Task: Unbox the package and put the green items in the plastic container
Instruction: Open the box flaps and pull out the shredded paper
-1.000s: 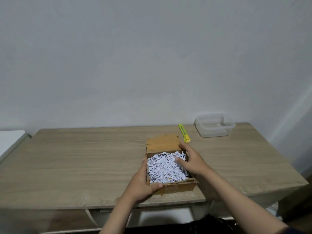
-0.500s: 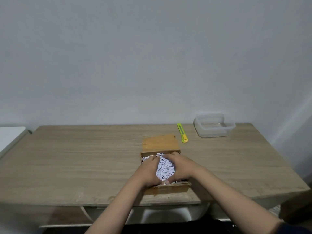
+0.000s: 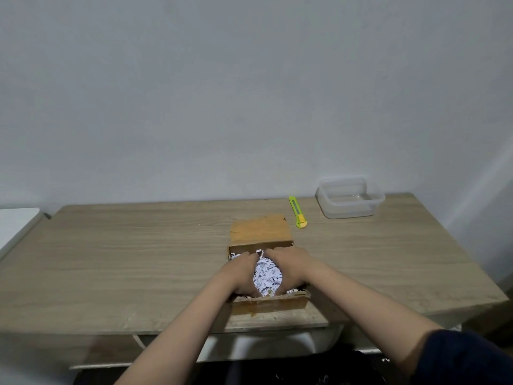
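Note:
An open cardboard box (image 3: 270,304) sits near the table's front edge, its lid flap (image 3: 261,227) folded back. White shredded paper (image 3: 267,275) fills it. My left hand (image 3: 241,273) and my right hand (image 3: 288,266) are both dug into the shreds, cupping a mound of paper between them, fingers curled into it. No green item shows inside the box. The clear plastic container (image 3: 350,200) stands at the table's back right with nothing in it.
A green and yellow utility knife (image 3: 297,212) lies between the box and the container. The wooden table (image 3: 125,259) spreads wide to the left. A white surface (image 3: 15,226) adjoins its left end. A wall rises behind.
My hands moved from the box's sides into the shredded paper and closed in on a mound of it at the centre.

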### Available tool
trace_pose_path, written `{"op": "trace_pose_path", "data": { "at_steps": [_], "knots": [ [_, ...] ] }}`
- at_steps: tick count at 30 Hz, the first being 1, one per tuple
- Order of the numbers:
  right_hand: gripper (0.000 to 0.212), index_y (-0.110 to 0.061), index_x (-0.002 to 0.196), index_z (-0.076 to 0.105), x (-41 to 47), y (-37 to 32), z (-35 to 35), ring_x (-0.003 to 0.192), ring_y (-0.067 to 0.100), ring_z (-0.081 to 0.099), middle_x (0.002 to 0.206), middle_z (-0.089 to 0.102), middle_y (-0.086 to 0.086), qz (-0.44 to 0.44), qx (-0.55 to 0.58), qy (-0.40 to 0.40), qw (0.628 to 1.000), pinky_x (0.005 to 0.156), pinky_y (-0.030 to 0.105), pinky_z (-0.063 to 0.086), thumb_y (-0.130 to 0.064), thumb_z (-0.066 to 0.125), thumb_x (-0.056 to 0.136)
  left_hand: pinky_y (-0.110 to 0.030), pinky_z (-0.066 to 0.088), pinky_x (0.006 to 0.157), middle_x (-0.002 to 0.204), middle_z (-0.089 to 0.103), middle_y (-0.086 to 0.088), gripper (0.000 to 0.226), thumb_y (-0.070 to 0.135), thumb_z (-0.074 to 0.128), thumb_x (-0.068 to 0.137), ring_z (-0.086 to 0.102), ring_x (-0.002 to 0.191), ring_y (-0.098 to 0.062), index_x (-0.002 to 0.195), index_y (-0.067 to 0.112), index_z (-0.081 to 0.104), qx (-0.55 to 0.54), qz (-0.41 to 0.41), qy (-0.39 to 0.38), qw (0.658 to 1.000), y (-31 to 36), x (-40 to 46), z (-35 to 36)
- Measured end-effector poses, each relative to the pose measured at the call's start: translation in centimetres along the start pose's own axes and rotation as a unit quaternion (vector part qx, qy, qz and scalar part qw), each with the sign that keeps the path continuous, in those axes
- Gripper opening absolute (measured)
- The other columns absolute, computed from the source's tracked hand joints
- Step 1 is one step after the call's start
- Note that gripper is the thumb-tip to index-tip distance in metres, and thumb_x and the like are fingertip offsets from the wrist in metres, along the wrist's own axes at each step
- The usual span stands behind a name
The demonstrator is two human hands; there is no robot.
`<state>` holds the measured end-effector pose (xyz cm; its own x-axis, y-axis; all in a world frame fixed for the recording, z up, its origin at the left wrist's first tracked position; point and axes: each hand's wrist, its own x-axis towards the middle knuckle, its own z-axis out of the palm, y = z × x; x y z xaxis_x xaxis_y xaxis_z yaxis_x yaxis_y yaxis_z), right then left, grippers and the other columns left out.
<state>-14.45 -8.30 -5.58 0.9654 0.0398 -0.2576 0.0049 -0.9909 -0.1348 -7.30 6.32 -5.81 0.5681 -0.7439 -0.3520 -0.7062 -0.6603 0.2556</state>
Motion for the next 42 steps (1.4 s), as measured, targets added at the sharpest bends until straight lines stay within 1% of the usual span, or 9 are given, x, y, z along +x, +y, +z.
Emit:
{"op": "trace_pose_path", "data": {
  "at_steps": [8,14,17,22,27,30,35,39,42],
  "knots": [
    [0.074,-0.015,0.106,0.045,0.2,0.3,0.9,0.098,0.032,0.059,0.106,0.058,0.008,0.007,0.031,0.017,0.999,0.078,0.041,0.051,-0.052,0.081,0.052,-0.035,0.046,0.087,0.124,0.056,-0.013,0.07,0.024,0.08,0.063,0.053,0.114,-0.031,0.119,0.009,0.041,0.037,-0.01,0.001,0.999,0.4,0.0,-0.3],
    [0.067,-0.017,0.098,0.044,0.4,0.0,1.5,0.095,0.031,0.061,0.1,0.06,0.005,0.02,0.058,0.029,0.998,0.072,0.039,0.05,-0.054,0.077,0.053,-0.034,0.044,0.089,0.125,0.055,-0.012,0.073,0.031,0.08,0.064,0.053,0.115,-0.03,0.121,0.007,0.042,0.019,-0.001,0.024,1.0,0.5,-0.4,-0.3],
    [0.062,-0.016,0.095,0.046,0.3,0.1,1.4,0.093,0.031,0.062,0.097,0.064,0.006,0.018,0.072,0.037,0.997,0.068,0.036,0.047,-0.047,0.079,0.053,-0.034,0.044,0.086,0.117,0.058,-0.012,0.063,0.037,0.077,0.065,0.055,0.11,-0.031,0.112,0.009,0.044,-0.011,0.014,0.046,0.999,0.4,-0.9,0.0],
    [0.061,-0.017,0.096,0.051,-0.4,0.2,0.6,0.091,0.027,0.062,0.099,0.066,0.004,0.021,0.148,0.067,0.987,0.069,0.031,0.045,-0.032,0.085,0.047,-0.033,0.045,0.082,0.113,0.059,-0.009,0.063,0.034,0.078,0.06,0.057,0.105,-0.03,0.11,0.014,0.047,-0.094,0.023,0.095,0.991,0.2,-1.7,0.1],
    [0.071,-0.017,0.102,0.055,-1.2,0.1,-0.5,0.086,0.012,0.06,0.094,0.063,-0.005,0.018,0.276,0.116,0.954,0.07,0.025,0.043,-0.042,0.078,0.04,-0.022,0.044,0.075,0.104,0.053,0.002,0.078,0.008,0.081,0.056,0.055,0.095,-0.016,0.124,0.014,0.043,-0.244,0.031,0.112,0.963,0.6,-2.4,-1.2],
    [0.067,-0.016,0.1,0.053,-1.4,-0.3,-1.4,0.084,0.016,0.059,0.092,0.06,-0.005,0.014,0.275,0.12,0.954,0.068,0.027,0.044,-0.038,0.079,0.042,-0.024,0.046,0.077,0.107,0.051,0.002,0.083,0.008,0.081,0.053,0.054,0.095,-0.015,0.125,0.015,0.041,-0.244,0.025,0.107,0.963,0.5,-2.4,-1.7],
    [0.067,-0.015,0.105,0.054,-1.9,-0.5,-3.9,0.089,0.016,0.059,0.095,0.059,-0.004,-0.001,0.26,0.136,0.956,0.076,0.033,0.049,-0.031,0.084,0.048,-0.027,0.048,0.075,0.108,0.052,-0.002,0.082,0.011,0.08,0.053,0.056,0.096,-0.02,0.123,0.018,0.039,-0.24,0.026,0.128,0.962,0.7,-2.5,-3.2],
    [0.069,-0.013,0.109,0.055,-2.7,-0.6,-6.7,0.09,0.018,0.059,0.103,0.064,0.004,-0.009,0.233,0.156,0.96,0.075,0.029,0.046,-0.031,0.083,0.048,-0.028,0.049,0.077,0.108,0.054,-0.003,0.082,0.009,0.081,0.051,0.056,0.096,-0.02,0.122,0.017,0.041,-0.226,0.038,0.148,0.962,1.2,-2.4,-5.5],
    [0.068,-0.012,0.111,0.055,-3.5,-0.2,-8.7,0.089,0.015,0.058,0.104,0.064,0.004,0.0,0.228,0.167,0.959,0.076,0.028,0.046,-0.021,0.086,0.051,-0.031,0.05,0.078,0.104,0.055,-0.002,0.079,0.008,0.081,0.051,0.056,0.095,-0.021,0.118,0.018,0.041,-0.222,0.055,0.152,0.962,2.1,-2.1,-7.4]
  ]
}}
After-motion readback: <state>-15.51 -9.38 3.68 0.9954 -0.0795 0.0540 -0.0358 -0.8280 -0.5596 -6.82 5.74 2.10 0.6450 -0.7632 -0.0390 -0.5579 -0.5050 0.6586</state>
